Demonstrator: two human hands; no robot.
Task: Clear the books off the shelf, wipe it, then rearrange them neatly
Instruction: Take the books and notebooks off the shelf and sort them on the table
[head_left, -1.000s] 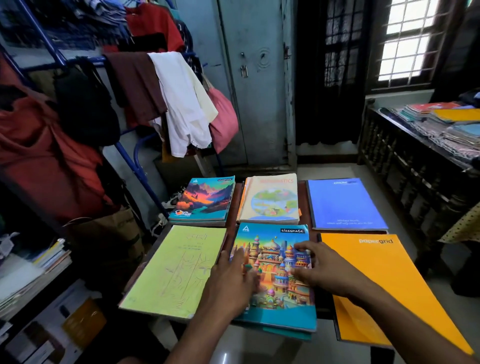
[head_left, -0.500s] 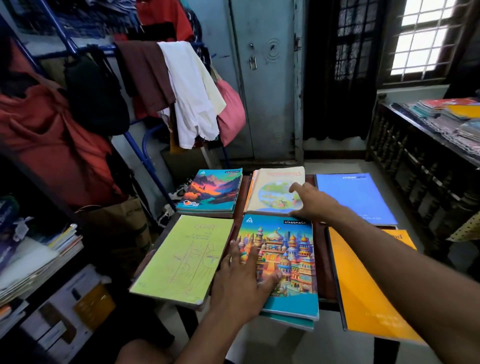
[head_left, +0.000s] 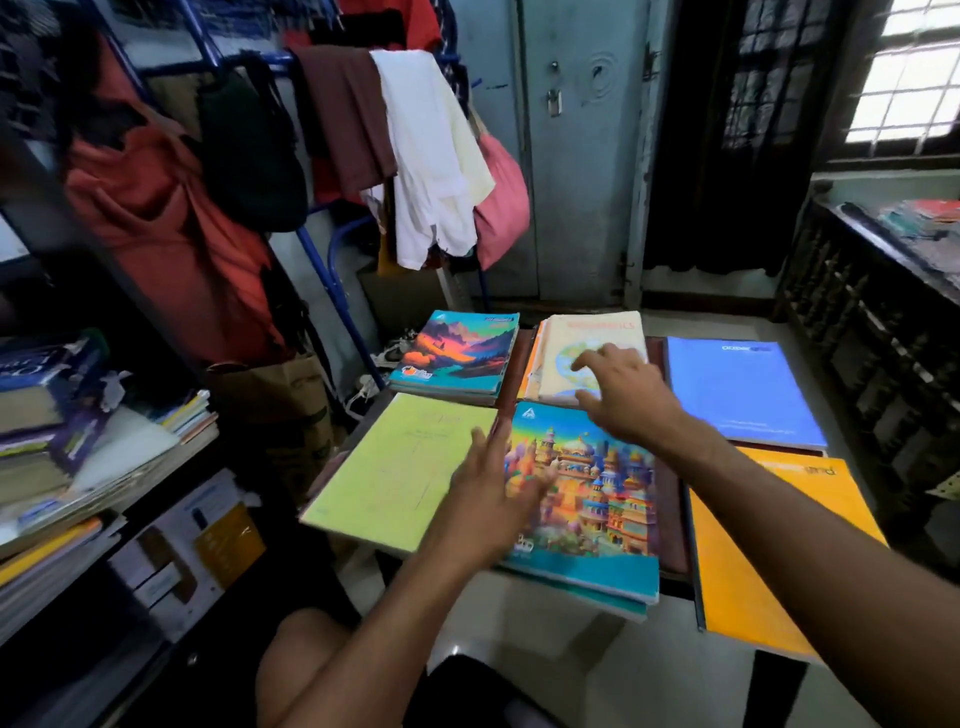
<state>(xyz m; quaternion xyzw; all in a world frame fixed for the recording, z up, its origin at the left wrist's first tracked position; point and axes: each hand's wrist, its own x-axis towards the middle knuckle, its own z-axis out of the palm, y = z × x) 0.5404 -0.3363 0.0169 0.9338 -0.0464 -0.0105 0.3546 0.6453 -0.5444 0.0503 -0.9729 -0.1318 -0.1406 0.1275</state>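
Fingers spread on both hands: left hand over castle notebook, right hand over mathematics book.

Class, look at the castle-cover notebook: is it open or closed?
Closed. The castle notebook lies flat, its whole front cover showing and no pages exposed; the left hand overlaps its left edge.

Dark table: six books flat, two rows. Far: mountain, cream, blue. Near: green, castle, orange.
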